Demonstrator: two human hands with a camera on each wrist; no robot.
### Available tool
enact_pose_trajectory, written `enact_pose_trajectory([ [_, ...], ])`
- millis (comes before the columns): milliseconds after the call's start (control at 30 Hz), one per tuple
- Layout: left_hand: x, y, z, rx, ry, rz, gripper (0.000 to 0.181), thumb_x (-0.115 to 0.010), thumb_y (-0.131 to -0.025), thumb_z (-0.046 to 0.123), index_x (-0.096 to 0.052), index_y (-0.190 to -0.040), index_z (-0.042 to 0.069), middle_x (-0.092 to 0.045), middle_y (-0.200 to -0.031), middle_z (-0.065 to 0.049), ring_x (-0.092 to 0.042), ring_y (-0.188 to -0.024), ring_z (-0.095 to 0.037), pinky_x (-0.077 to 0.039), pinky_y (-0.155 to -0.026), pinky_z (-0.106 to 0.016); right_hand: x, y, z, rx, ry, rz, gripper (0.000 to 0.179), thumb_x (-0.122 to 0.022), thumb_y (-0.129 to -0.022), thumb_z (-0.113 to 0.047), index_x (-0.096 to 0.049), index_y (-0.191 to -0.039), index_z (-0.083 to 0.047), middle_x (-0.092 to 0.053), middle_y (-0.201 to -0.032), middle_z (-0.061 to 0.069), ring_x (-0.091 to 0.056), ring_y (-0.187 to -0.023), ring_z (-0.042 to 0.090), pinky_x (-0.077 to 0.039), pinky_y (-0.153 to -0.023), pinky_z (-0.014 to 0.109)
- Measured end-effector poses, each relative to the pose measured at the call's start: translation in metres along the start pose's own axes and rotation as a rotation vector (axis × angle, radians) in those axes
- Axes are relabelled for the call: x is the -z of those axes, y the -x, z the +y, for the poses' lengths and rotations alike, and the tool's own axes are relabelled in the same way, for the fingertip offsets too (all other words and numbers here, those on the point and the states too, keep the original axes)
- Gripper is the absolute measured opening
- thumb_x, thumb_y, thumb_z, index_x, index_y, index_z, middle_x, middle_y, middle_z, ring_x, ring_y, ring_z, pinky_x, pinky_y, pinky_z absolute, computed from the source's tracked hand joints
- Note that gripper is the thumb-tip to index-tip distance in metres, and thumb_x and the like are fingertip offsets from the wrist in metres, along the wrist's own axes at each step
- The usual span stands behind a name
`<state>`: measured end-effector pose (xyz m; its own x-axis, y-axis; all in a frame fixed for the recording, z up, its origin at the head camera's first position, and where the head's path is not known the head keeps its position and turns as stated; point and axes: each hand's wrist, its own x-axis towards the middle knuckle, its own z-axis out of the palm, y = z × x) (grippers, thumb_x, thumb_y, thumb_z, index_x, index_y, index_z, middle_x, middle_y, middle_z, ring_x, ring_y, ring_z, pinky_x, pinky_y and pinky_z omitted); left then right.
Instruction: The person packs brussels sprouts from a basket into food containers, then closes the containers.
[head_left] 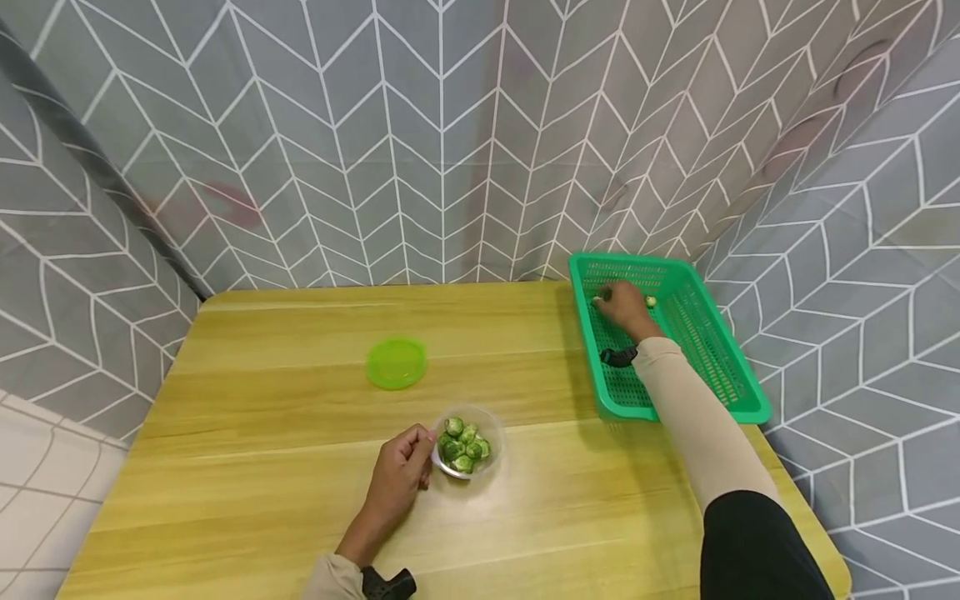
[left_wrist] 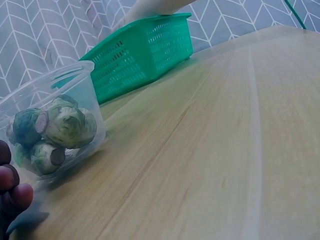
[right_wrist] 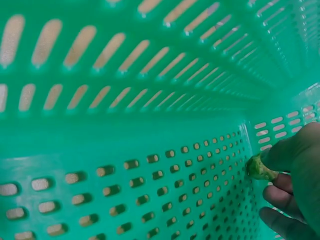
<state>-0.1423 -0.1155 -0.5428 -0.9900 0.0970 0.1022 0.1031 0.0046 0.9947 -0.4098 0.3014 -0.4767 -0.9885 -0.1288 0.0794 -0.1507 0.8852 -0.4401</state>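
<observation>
Here, the left hand (head_left: 399, 468) pinches one tub (head_left: 495, 442) of perhaps eight sprouts (head_left: 465, 447), the right hand (head_left: 626, 308) one sprout (right_wrist: 258, 169).

From my head I'm looking forward and down over the surface (head_left: 225, 500); down low, my left-wrist view looks across it, right beside the tub (left_wrist: 94, 95), facing the far-right basket (left_wrist: 140, 62), both in my head view too; my right-wrist view peers close from inside that basket, which all three share.

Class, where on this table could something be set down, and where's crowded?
The tabletop is bare left of the green lid and between the clear bowl and green basket. Crowded: where the left hand holds the bowl, and around the right hand.
</observation>
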Motion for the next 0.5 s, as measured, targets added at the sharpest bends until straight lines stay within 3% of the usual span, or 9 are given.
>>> enact_pose_trajectory([
  [233,-0.0021,-0.0003,0.0016,0.028,0.010,0.021,0.033,-0.056,-0.105,0.020,-0.053,-0.077,0.003,-0.046,-0.055,-0.012,-0.048,-0.047,-0.018,-0.047,-0.042,-0.031,-0.0018,-0.0021,0.0061,-0.005,-0.008,-0.021,0.034,-0.061,-0.098,-0.009,-0.062,-0.125,0.012,-0.063,-0.120,0.033,-0.060,-0.110,0.048,-0.050,-0.092,0.058],
  [500,-0.0030,-0.0011,-0.0014,0.034,0.007,0.023,0.036,-0.057,-0.105,0.023,-0.052,-0.076,0.002,-0.045,-0.055,-0.013,-0.047,-0.047,-0.016,-0.047,-0.042,-0.031,-0.0038,-0.0007,0.0072,-0.072,-0.038,-0.050,0.034,-0.060,-0.101,-0.015,-0.060,-0.127,0.007,-0.061,-0.121,0.031,-0.059,-0.111,0.046,-0.050,-0.093,0.056],
])
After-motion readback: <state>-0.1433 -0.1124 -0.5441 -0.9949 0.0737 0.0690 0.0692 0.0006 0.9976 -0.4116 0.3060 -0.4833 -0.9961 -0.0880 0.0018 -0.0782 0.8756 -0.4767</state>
